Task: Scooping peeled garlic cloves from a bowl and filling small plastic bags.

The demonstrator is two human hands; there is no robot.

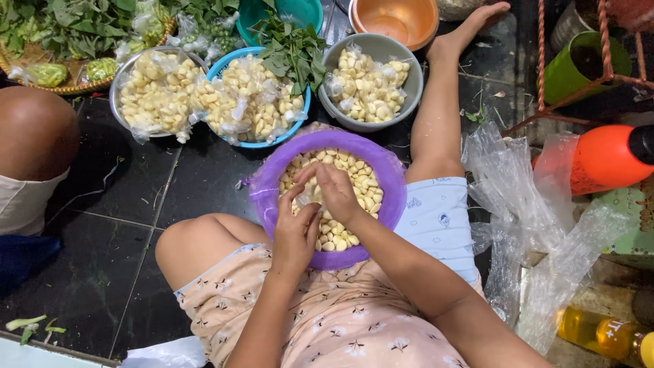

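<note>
While both hands work over the purple basin (272, 178) of peeled garlic cloves (354, 178) on the lap, left hand (296, 232) and right hand (335, 192) fingers pinch a small clear bag (304, 200); bagging step, next needs cloves scooped in.

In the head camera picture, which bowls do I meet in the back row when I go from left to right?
Metal bowl with bagged peeled garlic → blue basket bowl with more bagged garlic and green leaves → grey bowl with garlic. Nearer, both hands, left hand and right hand, work above the purple bowl.
</note>
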